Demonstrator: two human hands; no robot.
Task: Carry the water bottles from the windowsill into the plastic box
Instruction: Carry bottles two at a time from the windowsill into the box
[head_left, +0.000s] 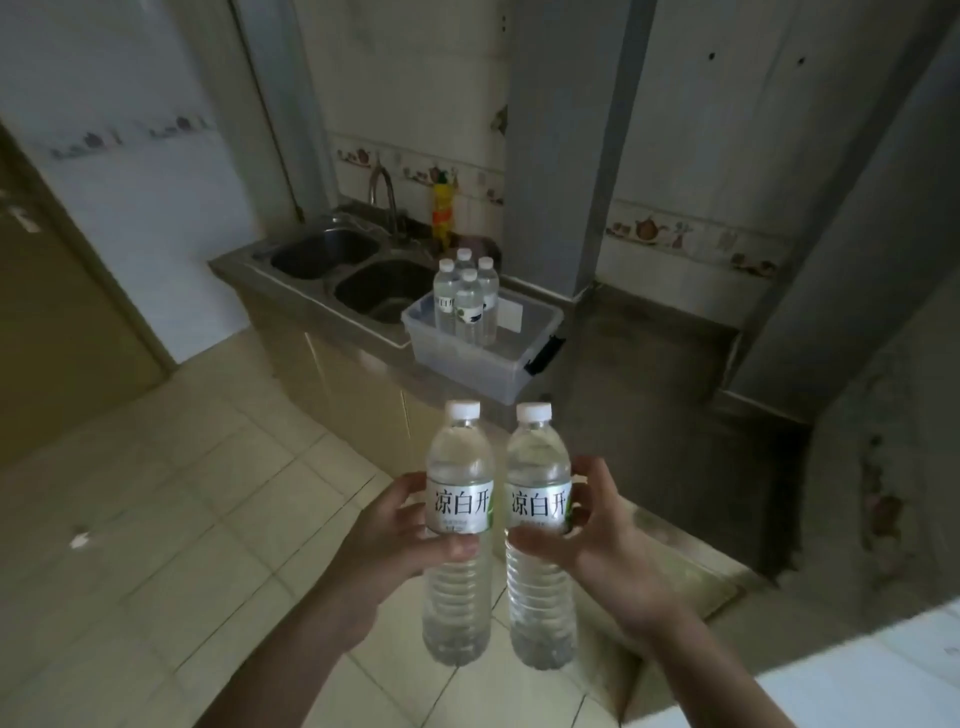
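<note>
My left hand (392, 535) grips a clear water bottle (460, 457) round its labelled middle, upright, white cap on top. Close beside it, my right hand (602, 535) grips a second water bottle (537, 462) the same way. Both bottles hang over the tiled floor in front of me. Farther ahead, a clear plastic box (467, 358) with a black latch sits on the counter beside the sink. Several upright water bottles (467, 304) stand in its far left corner.
A double steel sink (353, 270) with a tap lies left of the box, and a yellow bottle (442, 210) stands behind it. A grey column (561, 145) rises behind the box. A door (57, 312) is at left. A white ledge (883, 675) shows at bottom right.
</note>
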